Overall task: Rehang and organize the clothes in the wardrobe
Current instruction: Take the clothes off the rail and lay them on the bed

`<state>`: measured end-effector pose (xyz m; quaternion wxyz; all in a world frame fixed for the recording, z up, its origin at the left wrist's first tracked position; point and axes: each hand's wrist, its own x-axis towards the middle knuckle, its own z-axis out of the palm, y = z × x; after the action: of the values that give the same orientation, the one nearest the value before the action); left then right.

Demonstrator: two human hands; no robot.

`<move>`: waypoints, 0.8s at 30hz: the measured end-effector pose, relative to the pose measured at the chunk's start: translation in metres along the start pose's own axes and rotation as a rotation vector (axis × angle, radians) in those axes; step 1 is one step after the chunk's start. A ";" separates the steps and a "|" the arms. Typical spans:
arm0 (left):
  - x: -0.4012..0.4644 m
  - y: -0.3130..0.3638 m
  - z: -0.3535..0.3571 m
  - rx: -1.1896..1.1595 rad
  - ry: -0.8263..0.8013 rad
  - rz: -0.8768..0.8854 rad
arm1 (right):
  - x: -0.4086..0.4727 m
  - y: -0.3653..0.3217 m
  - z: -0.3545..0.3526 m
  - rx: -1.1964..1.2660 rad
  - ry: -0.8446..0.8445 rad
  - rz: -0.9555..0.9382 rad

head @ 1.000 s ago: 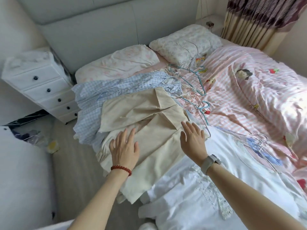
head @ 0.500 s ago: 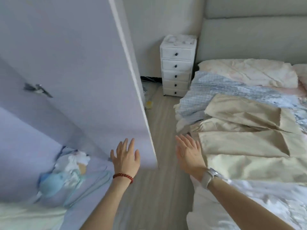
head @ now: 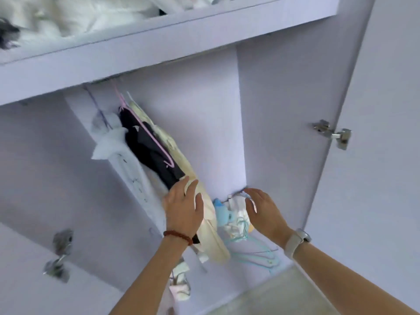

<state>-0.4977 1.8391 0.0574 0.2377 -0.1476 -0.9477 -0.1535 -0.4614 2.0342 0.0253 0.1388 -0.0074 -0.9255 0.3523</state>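
Now the left hand [head: 183, 204] lies with straight fingers against the cream garment [head: 205, 214], its fingertips reaching the dark garment [head: 150, 151] beside it; it grips nothing. From this hand the hanging clothes run away toward eleven o'clock, their long axis slanting up to the pink hanger [head: 145, 135] under the wardrobe shelf [head: 159, 42]. The right hand [head: 264, 210], fingers relaxed and holding nothing, hovers at three o'clock from the left, just over a small heap of white and blue items [head: 231, 214] on the wardrobe floor, with light-blue hangers [head: 256, 255] lying at six o'clock from that heap. The left hand is plainly nearer the hung garments, so it looks better placed to shift them. The rail itself is hidden behind the shelf edge, the hanger hooks are blurred, and the white garment [head: 113, 142] at the far left is hard to make out.
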 end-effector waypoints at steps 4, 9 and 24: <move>0.033 -0.037 -0.037 0.051 0.286 -0.063 | 0.074 -0.067 0.023 0.226 -0.040 -0.101; 0.079 -0.053 -0.044 0.127 0.305 -0.117 | 0.163 -0.139 0.025 0.537 -0.174 -0.051; 0.075 -0.091 -0.022 0.123 0.072 -0.342 | 0.266 -0.182 0.059 0.219 -0.430 -0.321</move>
<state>-0.5837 1.7637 0.0930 0.2506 0.0361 -0.9574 -0.1385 -0.7177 1.8884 0.1697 -0.0067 0.2289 -0.8795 0.4172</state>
